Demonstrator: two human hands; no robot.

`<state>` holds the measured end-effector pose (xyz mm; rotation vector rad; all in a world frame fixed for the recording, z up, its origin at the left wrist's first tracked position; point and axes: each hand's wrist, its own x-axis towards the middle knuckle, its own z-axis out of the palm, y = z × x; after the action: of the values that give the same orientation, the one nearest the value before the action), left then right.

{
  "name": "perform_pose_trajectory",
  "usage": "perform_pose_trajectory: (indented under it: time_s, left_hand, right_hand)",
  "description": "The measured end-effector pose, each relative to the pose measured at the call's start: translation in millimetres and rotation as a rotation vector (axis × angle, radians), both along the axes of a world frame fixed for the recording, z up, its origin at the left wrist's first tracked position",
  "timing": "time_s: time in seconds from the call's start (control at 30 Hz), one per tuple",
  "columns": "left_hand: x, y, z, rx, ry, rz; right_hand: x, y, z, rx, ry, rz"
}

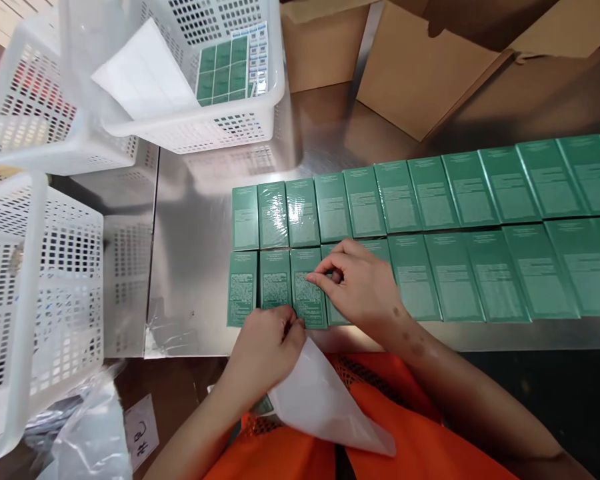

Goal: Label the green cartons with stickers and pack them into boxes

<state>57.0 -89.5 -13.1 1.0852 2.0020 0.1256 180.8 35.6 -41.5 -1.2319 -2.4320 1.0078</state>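
Note:
Two rows of green boxes (457, 277) lie side by side on a steel table. My left hand (270, 347) is closed on a white backing sheet (325, 403), which hangs over the table's front edge toward my orange clothing. Its fingertips are at the lower edge of the front row's left boxes. My right hand (357, 283) is pinched, thumb and finger together, above the third front-row box (308, 303); anything small between the fingertips cannot be made out. The first front-row box (241, 300) and the two beside it show a dense pale pattern.
A white basket (220, 127) at the back left holds sheets of green and white labels and a white sheet. More white baskets (70, 267) stand at the left. Open cardboard boxes (420, 73) line the back. A clear plastic bag (93, 427) lies at the lower left.

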Motion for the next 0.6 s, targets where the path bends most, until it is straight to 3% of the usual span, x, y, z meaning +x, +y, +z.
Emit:
perform_pose_trajectory:
  time_s: [0.17, 0.37, 0.6]
  left_hand:
    - [2, -7, 5.3, -0.071, 0.054, -0.088]
    - [-3, -23, 16.1, -0.056, 0.003, -0.045]
    - [-23, -41, 28.4, 0.087, -0.040, 0.112]
  right_hand:
    - [-2, -5, 3.1, 0.046, -0.061, -0.089]
    - [-3, -19, 5.9, 0.219, -0.079, 0.067]
    - [-6, -8, 7.4, 0.055, -0.121, -0.018]
